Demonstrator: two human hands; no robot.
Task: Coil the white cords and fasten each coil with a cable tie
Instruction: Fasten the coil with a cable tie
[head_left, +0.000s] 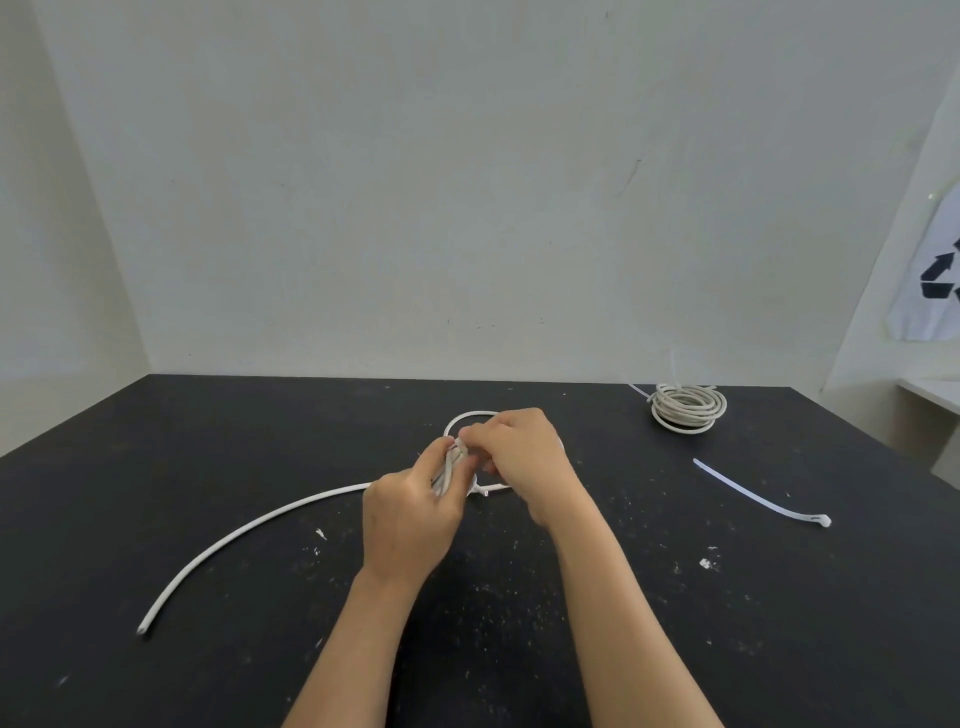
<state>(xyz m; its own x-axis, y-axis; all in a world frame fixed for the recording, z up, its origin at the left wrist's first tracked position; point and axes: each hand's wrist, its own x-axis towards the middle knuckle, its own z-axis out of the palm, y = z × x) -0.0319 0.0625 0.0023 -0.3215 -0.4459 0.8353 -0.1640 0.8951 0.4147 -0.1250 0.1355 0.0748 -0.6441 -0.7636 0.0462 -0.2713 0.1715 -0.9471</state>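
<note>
A white cord (260, 523) is being held over the middle of a black table (156, 467). A bunch of its loops is gripped by the left hand (410, 514), and the fingers are curled round the bunch. The top of the bunch is pinched by the right hand (519, 457), and its fingers are bent. The fingertips of the two hands are close together. One round loop of the cord can be seen just behind the hands. The rest of the cord is laid out to the left in a long curve on the table. Its cut end is near the front left.

A coil (688, 410) is laid flat at the back right of the table, well apart from the hands. It is tied up, and a thin tail (673, 366) is stuck up from it. A loose tie (758, 493) is laid flat on the table, to the right of the hands and in front of the coil. Nothing is touching it.

Small white specks are spread over the table. A pale wall (467, 182) is seen behind it. A poster (935, 280) with black arrows is seen at the right edge.
</note>
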